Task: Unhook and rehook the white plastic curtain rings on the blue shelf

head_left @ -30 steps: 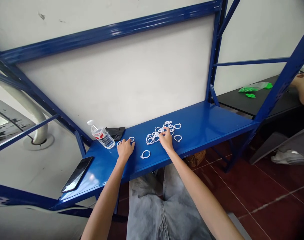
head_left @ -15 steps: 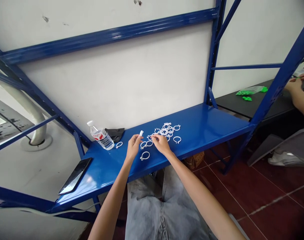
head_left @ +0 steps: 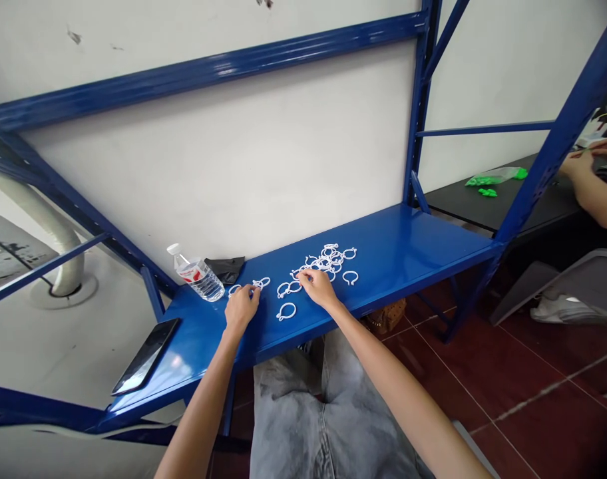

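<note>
Several white curtain rings (head_left: 327, 261), thin and gapped with a small eyelet, lie heaped on the blue shelf table (head_left: 383, 239). My left hand (head_left: 241, 309) is low over the left part of the table, its fingertips closed on a white ring (head_left: 264, 282). Partly hidden behind that hand is another ring by the bottle. My right hand (head_left: 318, 287) is at the heap's left edge with thumb and fingers pinched together; what they grip is hidden. Nearer to me lies a single ring (head_left: 286, 311), and one more ring (head_left: 350, 277) sits right of the heap.
A water bottle (head_left: 198, 277) leans beside a black pouch (head_left: 225, 269) at the back left. A phone (head_left: 146, 356) lies on the left edge. Blue frame posts stand on both sides. At right, another person's hands work above a black table (head_left: 513, 199) with green pieces.
My left hand has moved left and down, carrying a white ring away from between my hands toward the bottle. My right hand stays by the heap. The view has shifted slightly.
</note>
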`<state>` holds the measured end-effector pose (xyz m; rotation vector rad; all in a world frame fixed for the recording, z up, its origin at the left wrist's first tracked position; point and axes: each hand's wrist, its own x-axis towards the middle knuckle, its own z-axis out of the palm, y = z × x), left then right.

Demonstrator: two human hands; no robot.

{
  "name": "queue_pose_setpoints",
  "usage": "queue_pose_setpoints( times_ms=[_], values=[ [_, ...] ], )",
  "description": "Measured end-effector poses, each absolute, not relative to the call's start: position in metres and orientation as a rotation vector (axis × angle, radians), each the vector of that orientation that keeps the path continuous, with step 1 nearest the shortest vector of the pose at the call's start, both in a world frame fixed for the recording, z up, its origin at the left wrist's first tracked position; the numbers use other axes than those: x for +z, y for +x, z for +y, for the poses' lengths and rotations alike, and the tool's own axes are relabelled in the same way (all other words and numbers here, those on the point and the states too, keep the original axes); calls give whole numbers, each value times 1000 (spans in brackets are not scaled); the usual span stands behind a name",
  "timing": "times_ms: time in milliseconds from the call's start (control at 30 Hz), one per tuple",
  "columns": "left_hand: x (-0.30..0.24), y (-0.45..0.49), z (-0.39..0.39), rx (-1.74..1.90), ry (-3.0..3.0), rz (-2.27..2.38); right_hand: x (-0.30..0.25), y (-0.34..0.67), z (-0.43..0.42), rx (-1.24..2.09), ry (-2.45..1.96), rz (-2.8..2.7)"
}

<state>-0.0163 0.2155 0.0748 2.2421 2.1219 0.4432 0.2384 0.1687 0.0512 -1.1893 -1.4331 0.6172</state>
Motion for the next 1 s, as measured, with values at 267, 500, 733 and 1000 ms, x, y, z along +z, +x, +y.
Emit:
queue_pose_setpoints(
  times_ms=[267, 500, 733, 1000],
  values=[
    [80, 13, 246, 537, 1847, 2330, 50, 239, 168, 601, -1203, -1452],
    [87, 20, 263, 429, 1913, 2287, 49, 239, 169, 619, -1195, -1457],
    [85, 16, 250, 365, 2083, 2263, 49, 238, 170, 614, -1221, -1461],
    [96, 10, 242, 498, 2265, 2318, 50, 238, 169, 619, -1244, -1458]
  ],
)
